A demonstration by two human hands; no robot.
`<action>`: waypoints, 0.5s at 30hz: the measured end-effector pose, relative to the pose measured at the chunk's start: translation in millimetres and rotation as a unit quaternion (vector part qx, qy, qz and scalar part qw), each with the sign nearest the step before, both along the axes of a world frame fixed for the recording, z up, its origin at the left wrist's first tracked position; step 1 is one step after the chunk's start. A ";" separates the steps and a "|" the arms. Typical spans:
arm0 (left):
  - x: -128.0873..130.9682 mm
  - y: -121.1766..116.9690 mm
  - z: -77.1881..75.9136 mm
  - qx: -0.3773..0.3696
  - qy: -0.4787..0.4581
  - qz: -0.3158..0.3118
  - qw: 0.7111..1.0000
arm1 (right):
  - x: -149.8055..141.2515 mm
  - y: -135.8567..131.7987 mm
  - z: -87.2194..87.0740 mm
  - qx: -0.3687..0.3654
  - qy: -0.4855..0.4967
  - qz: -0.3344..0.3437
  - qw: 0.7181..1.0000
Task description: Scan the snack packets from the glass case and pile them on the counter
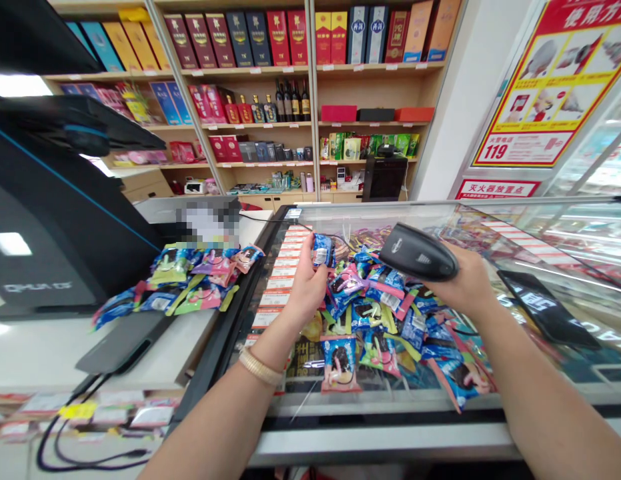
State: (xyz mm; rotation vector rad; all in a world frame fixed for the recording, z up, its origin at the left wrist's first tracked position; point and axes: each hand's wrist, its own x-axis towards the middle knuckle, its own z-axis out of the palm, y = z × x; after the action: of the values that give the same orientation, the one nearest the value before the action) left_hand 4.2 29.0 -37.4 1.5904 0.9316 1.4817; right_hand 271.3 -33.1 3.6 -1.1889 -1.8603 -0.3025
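My left hand (pixel 310 283) is closed around a small blue snack packet (pixel 323 250), its barcode side showing. In my right hand (pixel 465 280) is a black handheld barcode scanner (pixel 417 253), its head turned toward the packet; the handle is hidden behind my fingers. Below and between both hands, a heap of small wrapped snack packets (pixel 370 310) in blue, pink and green lies on the glass top of a display case (pixel 300 400). A second pile of similar packets (pixel 190 277) sits on the white counter to the left.
A black checkout terminal (pixel 50 220) stands on the left counter, beside a flat grey device (pixel 123 343) with cables. On the glass at right lies a black pouch-like item (pixel 545 310). Shelves (pixel 310 127) of boxes and bottles line the back wall.
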 end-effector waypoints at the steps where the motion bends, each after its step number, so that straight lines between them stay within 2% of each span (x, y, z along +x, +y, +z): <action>1: -0.2 3.5 -2.0 0.023 0.039 0.022 0.999 | 3.7 2.9 -1.7 0.013 0.006 -0.016 1.000; 4: 0.0 10.1 -6.5 0.094 0.144 0.031 0.985 | 11.6 10.8 -7.3 0.031 0.015 -0.053 0.998; 6: 0.4 10.3 -8.2 0.130 0.204 0.008 0.970 | 13.7 14.0 -10.6 0.020 0.016 -0.068 0.997; 8: 0.3 7.7 -8.5 0.132 0.238 -0.022 0.962 | 14.0 15.3 -12.9 0.010 0.014 -0.075 0.997; 12: -2.7 0.2 -6.9 0.081 0.212 -0.056 0.972 | 14.2 14.9 -14.5 0.017 0.000 -0.065 0.998; 15: -8.2 0.2 -3.4 0.055 0.142 -0.040 0.988 | 16.7 15.0 -16.4 0.012 -0.011 -0.057 0.998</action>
State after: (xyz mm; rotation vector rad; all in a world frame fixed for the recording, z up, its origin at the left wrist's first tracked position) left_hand -4.0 29.1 -40.8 1.9334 0.9427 1.2923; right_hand 288.0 -18.1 -12.7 -1.2827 -1.8060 -0.4027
